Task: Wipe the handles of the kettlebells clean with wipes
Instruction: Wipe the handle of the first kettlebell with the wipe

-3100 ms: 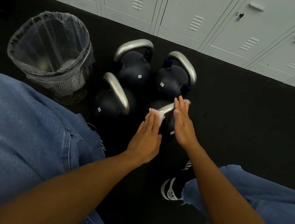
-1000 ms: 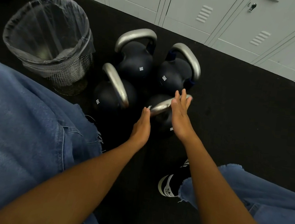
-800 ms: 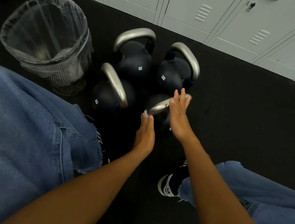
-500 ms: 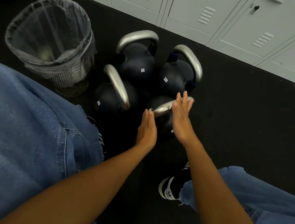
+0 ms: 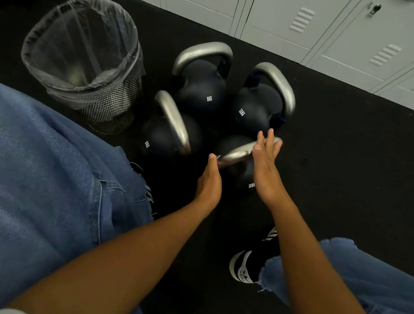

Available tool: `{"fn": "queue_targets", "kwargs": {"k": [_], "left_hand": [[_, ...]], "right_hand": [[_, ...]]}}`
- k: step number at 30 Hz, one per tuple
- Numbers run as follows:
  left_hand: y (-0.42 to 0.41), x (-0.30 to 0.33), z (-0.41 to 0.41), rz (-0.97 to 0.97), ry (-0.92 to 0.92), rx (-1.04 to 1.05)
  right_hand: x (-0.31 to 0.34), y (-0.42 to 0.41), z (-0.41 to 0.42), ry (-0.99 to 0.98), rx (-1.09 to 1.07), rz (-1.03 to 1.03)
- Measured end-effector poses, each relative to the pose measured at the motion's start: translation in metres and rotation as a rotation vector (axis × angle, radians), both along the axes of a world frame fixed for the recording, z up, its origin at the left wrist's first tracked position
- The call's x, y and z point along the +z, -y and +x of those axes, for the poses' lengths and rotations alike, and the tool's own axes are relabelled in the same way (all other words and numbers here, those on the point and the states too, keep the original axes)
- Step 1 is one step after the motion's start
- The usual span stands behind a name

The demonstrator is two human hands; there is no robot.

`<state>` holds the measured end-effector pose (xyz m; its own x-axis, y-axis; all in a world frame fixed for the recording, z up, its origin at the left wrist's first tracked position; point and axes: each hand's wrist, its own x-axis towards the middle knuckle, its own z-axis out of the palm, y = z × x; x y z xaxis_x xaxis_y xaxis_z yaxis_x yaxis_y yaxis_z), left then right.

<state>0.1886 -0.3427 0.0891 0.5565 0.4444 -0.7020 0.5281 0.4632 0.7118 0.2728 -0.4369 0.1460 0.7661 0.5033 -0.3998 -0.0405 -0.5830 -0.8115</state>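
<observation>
Several dark kettlebells with silver handles stand grouped on the black floor. My hands are at the near right kettlebell (image 5: 240,174). My left hand (image 5: 209,182) stands on edge with straight fingers against the near end of its handle (image 5: 237,152). Only a sliver of the white wipe (image 5: 218,156) shows at the fingertips. My right hand (image 5: 264,168) lies with straight fingers against the far end of the same handle. The near left kettlebell (image 5: 163,135) and the two rear kettlebells (image 5: 201,88) (image 5: 257,108) are untouched.
A mesh waste bin (image 5: 113,105) with a clear liner stands left of the kettlebells. Grey lockers (image 5: 284,9) line the back. My knees in blue jeans (image 5: 29,174) (image 5: 372,286) flank my arms, and a black shoe (image 5: 245,267) sits below the right forearm.
Since 3.1 s ago my left hand has turned from flat to edge-on, hiding most of the wipe. Over the last second both hands have stayed at the handle with only small shifts.
</observation>
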Motion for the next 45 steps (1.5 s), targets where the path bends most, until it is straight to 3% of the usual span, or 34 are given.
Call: {"fn": "queue_targets", "kwargs": {"k": [5,9,14,19,23,25,28,31,35,38,45], "left_hand": [[-0.005,-0.006,-0.005,-0.089,-0.002,-0.004],[0.012,0.012,-0.008,-0.066,0.019,0.114],[0.005,0.004,-0.003,-0.010,0.085,0.116],[-0.005,-0.007,-0.003,-0.141,0.049,0.044],[0.006,-0.004,-0.007,-0.147,0.036,0.103],[0.010,0.002,-0.006,-0.106,0.001,0.190],[0.004,0.005,-0.002,-0.008,-0.079,0.262],[0.000,0.004,0.003,-0.049,-0.118,0.278],[-0.003,-0.008,0.010,-0.246,-0.088,0.311],[-0.005,-0.012,0.008,-0.255,-0.061,0.313],[-0.006,-0.010,0.002,-0.290,-0.055,0.206]], "right_hand": [[0.000,0.000,-0.001,-0.001,0.000,-0.001],[-0.002,-0.001,-0.001,0.001,-0.011,0.017],[-0.005,0.000,0.000,-0.003,-0.015,0.025],[-0.009,0.004,0.002,0.020,0.004,0.039],[-0.013,0.003,0.002,0.028,-0.008,0.069],[-0.018,0.002,-0.005,0.089,-0.098,0.116],[-0.029,0.002,-0.021,0.263,-0.445,0.203],[-0.044,0.007,-0.037,0.279,-0.692,0.133],[-0.063,0.011,-0.056,0.129,-0.453,0.047],[-0.063,0.004,-0.066,0.108,-0.310,0.072],[-0.065,-0.007,-0.075,0.161,-0.280,0.046]]}}
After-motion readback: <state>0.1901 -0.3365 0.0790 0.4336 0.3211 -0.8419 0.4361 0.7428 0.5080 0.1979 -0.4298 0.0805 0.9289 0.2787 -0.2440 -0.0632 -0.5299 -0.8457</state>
